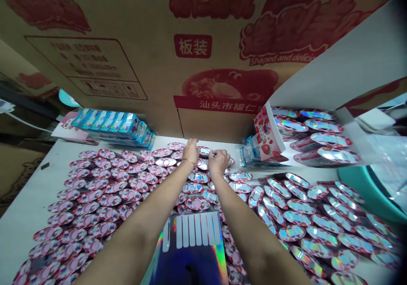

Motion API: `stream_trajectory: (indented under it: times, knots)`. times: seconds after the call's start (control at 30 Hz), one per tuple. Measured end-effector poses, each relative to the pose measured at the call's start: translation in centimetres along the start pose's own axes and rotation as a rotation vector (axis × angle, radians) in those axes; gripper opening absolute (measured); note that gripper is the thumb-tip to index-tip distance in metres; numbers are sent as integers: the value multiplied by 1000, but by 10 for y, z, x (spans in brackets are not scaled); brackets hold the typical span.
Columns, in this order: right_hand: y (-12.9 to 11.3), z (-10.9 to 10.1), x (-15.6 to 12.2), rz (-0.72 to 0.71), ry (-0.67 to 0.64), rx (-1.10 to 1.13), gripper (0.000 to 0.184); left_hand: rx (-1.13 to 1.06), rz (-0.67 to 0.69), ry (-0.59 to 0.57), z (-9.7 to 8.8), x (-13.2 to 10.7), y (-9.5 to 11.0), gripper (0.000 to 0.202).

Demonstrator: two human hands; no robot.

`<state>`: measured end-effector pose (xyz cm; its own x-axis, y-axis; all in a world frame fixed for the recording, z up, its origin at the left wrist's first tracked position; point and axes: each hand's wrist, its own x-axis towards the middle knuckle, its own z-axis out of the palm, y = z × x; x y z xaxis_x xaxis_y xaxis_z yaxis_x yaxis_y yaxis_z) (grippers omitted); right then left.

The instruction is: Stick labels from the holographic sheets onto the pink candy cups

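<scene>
Both my arms reach forward over a white table covered with rows of oval pink strawberry-printed packets point(95, 191). My left hand point(190, 150), with a thin gold bangle at the wrist, and my right hand point(218, 161) meet at the far middle of the table. Their fingers are curled and pinch one shiny oval packet point(204, 151) between them. More packets with silvery holographic faces point(302, 221) lie in overlapping rows on the right.
A big printed cardboard carton point(190, 43) stands along the far edge. Blue boxes point(111, 126) are stacked at back left, a small strawberry carton point(269, 136) at back right. A holographic sheet with white strips point(190, 242) lies close to me. A teal tub point(365, 187) sits right.
</scene>
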<state>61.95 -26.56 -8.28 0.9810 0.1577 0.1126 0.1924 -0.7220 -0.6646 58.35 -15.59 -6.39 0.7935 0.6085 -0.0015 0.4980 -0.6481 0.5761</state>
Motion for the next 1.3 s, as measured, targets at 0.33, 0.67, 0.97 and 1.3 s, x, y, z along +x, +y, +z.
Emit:
stream_trajectory:
  times: [0.33, 0.67, 0.97, 1.3]
  knots:
    - [9, -25, 0, -527, -265, -285, 32, -88, 48, 66, -55, -52, -44, 26]
    - [-27, -59, -108, -893, -685, 32, 27, -151, -62, -667, -134, -201, -106, 20]
    - [-35, -62, -192, -1051, -745, -125, 28, -201, -109, -545, -122, -221, -108, 15]
    - [5, -71, -190, -1129, -731, -190, 40, -148, -124, -471, -127, -226, -96, 13]
